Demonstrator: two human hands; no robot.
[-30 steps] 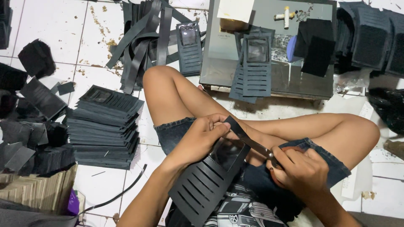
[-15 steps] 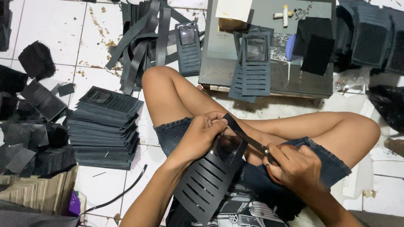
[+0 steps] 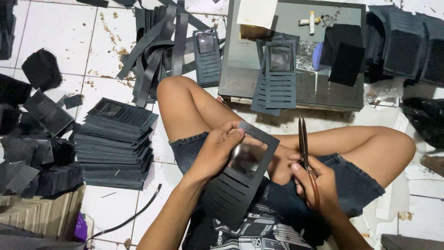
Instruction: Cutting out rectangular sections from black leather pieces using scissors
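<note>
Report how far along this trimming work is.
Done, apparently: a tall stack of black slotted panels on the floor. In hand: the left hand holds one black slotted panel with a clear window; the right hand holds scissors, clear of it. Seemingly left: similar panels on the low table.

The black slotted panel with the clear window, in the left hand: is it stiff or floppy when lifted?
The panel probably is fairly stiff: the left hand holds only its upper edge, yet it stays flat. It looks thin, so likely light. The slots may let it bend somewhat.
</note>
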